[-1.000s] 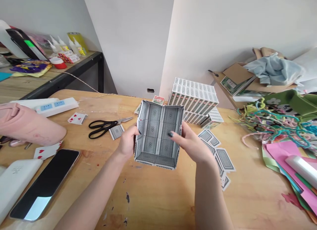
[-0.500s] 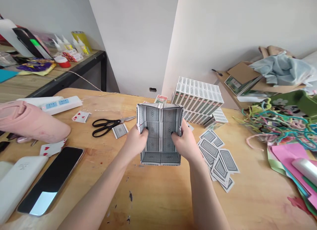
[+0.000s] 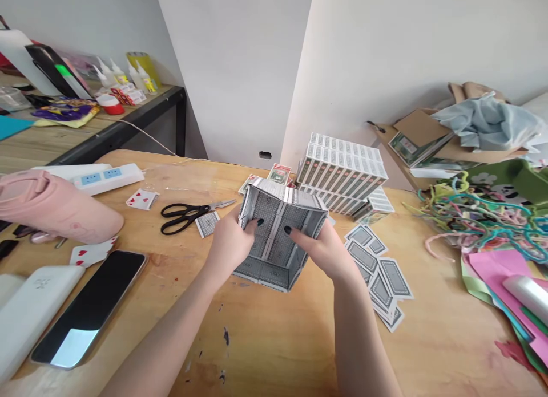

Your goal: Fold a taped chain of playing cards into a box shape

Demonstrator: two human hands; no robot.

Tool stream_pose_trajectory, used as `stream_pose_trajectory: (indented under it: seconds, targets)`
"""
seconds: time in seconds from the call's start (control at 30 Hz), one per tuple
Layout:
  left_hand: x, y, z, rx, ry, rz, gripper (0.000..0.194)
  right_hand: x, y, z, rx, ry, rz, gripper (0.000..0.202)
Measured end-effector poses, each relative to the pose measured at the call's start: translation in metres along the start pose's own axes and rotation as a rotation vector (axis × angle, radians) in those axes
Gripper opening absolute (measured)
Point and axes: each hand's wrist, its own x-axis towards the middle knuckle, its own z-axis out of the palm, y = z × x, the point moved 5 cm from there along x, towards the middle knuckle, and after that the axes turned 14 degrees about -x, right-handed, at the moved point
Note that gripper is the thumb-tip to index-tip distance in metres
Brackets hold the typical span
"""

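Note:
An open box made of playing cards, grey patterned backs facing inward, is held above the table between both hands. My left hand grips its left wall, with the thumb inside and the fingers hidden behind. On the right wall, my right hand has the same hold, its thumb reaching inside. The box tilts, its lower edge pointing down and left. Black-handled scissors lie left of it, partly over a single face-down card. Loose face-down cards are spread to the right of my right hand.
Stacked card packs stand behind the box. A phone, pink bottle and power strip occupy the left side. Tangled yarn and coloured paper lie at right. Glue bottles stand on the side table.
The card box has turned and tilted in my hands, its lower end swinging left and its upper end right. Both hands still hold its side walls.

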Motion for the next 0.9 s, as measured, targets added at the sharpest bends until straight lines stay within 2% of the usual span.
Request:
stream_pose_trajectory:
  seconds: [0.1,0.17,0.23,0.3,0.4,0.5,0.57,0.6,0.67,0.7,0.77,0.83,0.9]
  targets:
    - [0.001,-0.002,-0.003,0.127,0.034,0.022,0.015,-0.002,-0.002,0.003,0.005,-0.097,-0.035,0.040]
    - [0.004,-0.002,-0.003,0.146,-0.010,0.053,0.017,-0.002,0.002,-0.001,0.072,-0.112,-0.013,0.056]
    - [0.006,-0.002,-0.001,0.134,-0.100,0.065,0.018,-0.001,0.009,-0.014,0.109,-0.001,0.030,0.073]
    - [0.007,-0.001,0.002,0.127,-0.192,0.053,0.019,-0.003,0.013,-0.028,0.075,0.106,0.038,0.080]
    - [0.004,0.004,0.007,0.133,-0.297,0.048,0.022,-0.006,0.010,-0.031,-0.099,0.017,0.008,0.076]
    - [-0.001,0.008,0.011,0.109,-0.382,0.081,0.024,-0.007,0.014,-0.027,-0.308,-0.066,0.057,0.060]
    - [-0.003,0.007,0.013,0.094,-0.462,0.105,0.023,-0.004,0.024,-0.028,-0.343,-0.045,0.154,0.052]
    - [-0.003,0.005,0.014,0.110,-0.507,0.113,0.023,-0.003,0.032,-0.029,-0.330,-0.036,0.225,0.055]
    - [-0.004,-0.002,0.016,0.205,-0.576,0.110,0.021,-0.002,0.049,-0.034,-0.343,-0.032,0.366,0.058]
    - [-0.005,-0.005,0.017,0.267,-0.590,0.103,0.020,-0.002,0.056,-0.036,-0.367,-0.059,0.398,0.054]
    - [-0.005,-0.009,0.018,0.369,-0.579,0.106,0.019,-0.001,0.066,-0.035,-0.415,-0.206,0.369,0.035]
    - [-0.005,-0.009,0.020,0.433,-0.547,0.126,0.020,-0.001,0.073,-0.031,-0.424,-0.333,0.290,0.025]
    - [-0.006,-0.008,0.023,0.474,-0.532,0.143,0.022,0.004,0.077,-0.028,-0.403,-0.299,0.215,0.031]
